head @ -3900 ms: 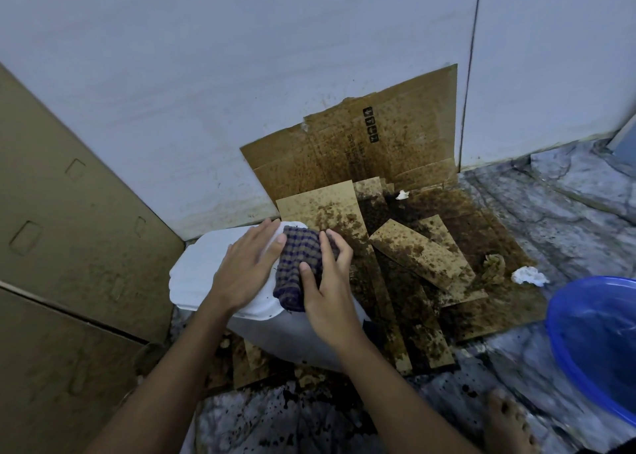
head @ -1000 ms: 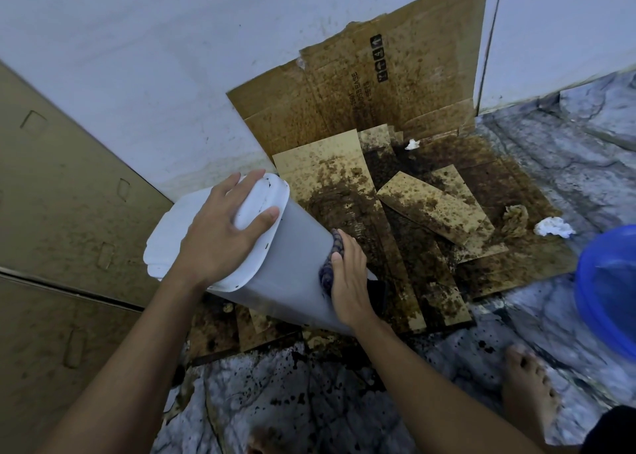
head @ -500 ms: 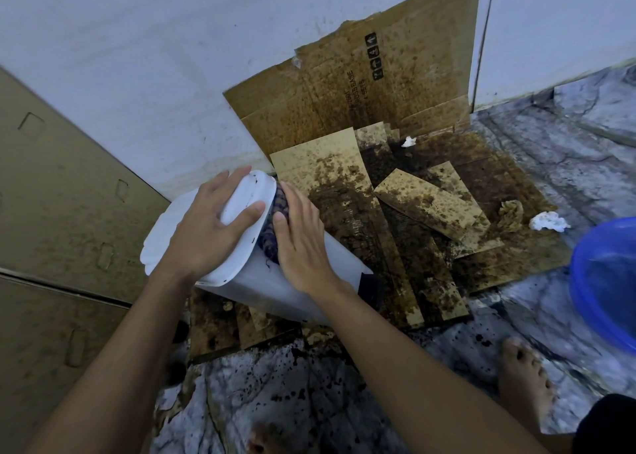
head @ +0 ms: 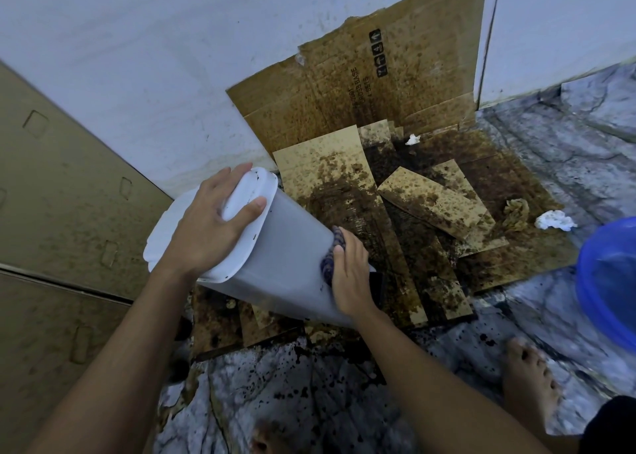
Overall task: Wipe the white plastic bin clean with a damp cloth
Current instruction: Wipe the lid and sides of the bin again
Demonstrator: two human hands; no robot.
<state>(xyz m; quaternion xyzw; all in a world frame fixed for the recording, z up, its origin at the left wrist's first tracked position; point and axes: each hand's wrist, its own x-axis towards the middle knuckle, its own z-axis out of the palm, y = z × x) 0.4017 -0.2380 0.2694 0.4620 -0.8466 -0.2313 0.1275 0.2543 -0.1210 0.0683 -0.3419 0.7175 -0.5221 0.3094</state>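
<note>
The white plastic bin [head: 285, 257] is tilted, its base on stained cardboard [head: 347, 192] spread over the floor and its lidded top towards the left; the left hand [head: 210, 226] grips that top, fingers over the far rim and thumb on the lid face. The right hand [head: 349, 274] holds a bunched checked cloth [head: 331, 255] against the bin's side wall near the base. A blue basin [head: 609, 274] stands at the right edge, with a crumpled white tissue [head: 554, 220] near it on the cardboard.
</note>
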